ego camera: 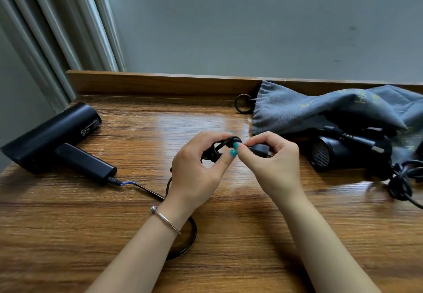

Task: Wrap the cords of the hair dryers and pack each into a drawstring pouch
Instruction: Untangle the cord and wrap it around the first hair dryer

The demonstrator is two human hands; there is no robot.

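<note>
— Where's the cord [183, 235]?
— Bunched in the left hand [199, 169]; the right hand [272, 162] pinches its plug [259, 149]. The hair dryer [55, 137] lies left on the worktop [229, 224].
— Anything hidden?
— The second dryer [329, 153] is half under the pouch [320, 107].

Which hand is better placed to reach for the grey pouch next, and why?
The right hand. It is nearer the grey pouch, which lies at the table's right rear, and pinches only the plug. The left hand grips the coiled cord and probably should keep hold of it.
</note>
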